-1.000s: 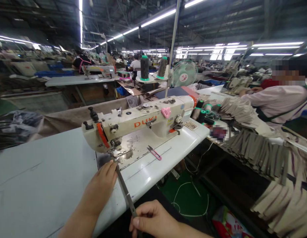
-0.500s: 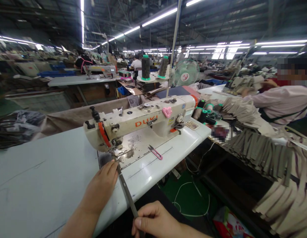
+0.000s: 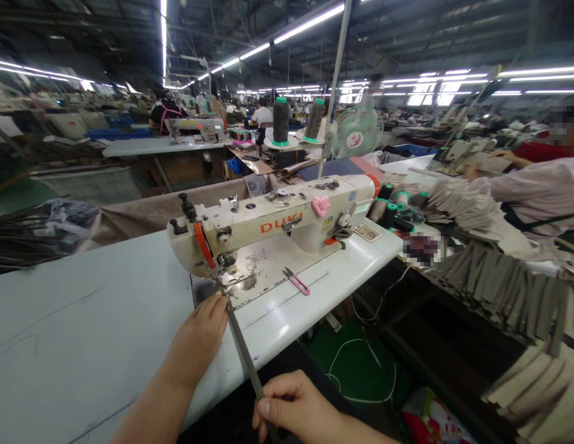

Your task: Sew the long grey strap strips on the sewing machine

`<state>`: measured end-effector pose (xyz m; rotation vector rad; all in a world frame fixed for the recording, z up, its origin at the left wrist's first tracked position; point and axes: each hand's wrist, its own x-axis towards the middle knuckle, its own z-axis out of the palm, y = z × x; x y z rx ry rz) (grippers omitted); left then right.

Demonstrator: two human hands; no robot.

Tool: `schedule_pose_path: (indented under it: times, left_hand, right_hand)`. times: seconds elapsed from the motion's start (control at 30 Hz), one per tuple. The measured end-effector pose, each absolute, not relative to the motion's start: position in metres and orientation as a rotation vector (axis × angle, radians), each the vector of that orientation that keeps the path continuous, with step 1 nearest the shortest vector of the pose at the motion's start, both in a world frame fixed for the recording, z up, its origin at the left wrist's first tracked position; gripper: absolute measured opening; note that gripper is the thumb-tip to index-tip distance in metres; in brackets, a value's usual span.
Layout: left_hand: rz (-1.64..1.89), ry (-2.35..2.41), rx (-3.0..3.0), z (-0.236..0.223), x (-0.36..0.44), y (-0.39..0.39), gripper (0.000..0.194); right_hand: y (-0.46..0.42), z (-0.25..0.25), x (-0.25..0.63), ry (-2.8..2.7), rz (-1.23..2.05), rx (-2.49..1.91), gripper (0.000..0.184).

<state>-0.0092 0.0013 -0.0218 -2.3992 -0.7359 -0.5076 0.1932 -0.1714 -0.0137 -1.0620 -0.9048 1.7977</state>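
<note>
A long, narrow dark grey strap [image 3: 245, 347] runs from the sewing machine's needle area down past the table's front edge. My left hand [image 3: 204, 327] is closed at the strap's far end, fingertips close together on it just in front of the presser foot [image 3: 226, 282]. Lower down, my right hand [image 3: 291, 404] pinches the same strap between thumb and fingers, holding it taut beyond the edge. The white sewing machine [image 3: 278, 225] stands over both hands. Pink-handled thread snips [image 3: 297, 281] lie on its bed, to the right of the strap.
Bundles of grey and beige strips [image 3: 509, 293] hang at the right, near a co-worker's sleeve [image 3: 541, 185]. Thread cones [image 3: 281, 123] stand behind the machine, beside a green fan [image 3: 358, 132]. A white cable [image 3: 361, 370] loops over the green floor.
The view has turned slightly left, so the scene sits farther right. A pale mark visible earlier on the strap no longer shows. Both hands keep their hold on it.
</note>
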Motion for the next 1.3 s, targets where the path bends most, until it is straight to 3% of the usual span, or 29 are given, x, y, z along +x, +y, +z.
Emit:
schedule_pose_path:
  times: [0.37, 0.57, 1.03, 1.3]
  left_hand:
    - [-0.469, -1.039, -2.587, -0.015, -0.001, 0.003, 0.028]
    - [-0.611, -1.163, -2.591, -0.010, 0.001, 0.002, 0.025]
    - [-0.553, -1.043, -2.570, -0.002, 0.002, -0.002, 0.016]
    - [-0.573, -1.088, -2.588, -0.004, 0.002, -0.001, 0.015]
  right_hand:
    - [-0.170, -0.013, 0.200, -1.203, 1.700, -1.154, 0.051]
    - [-0.170, -0.012, 0.201, -1.235, 1.708, -1.170, 0.049]
    - [-0.161, -0.005, 0.201, -1.420, 1.461, -1.118, 0.040]
    - [-0.164, -0.009, 0.199, -1.307, 1.568, -1.175, 0.046]
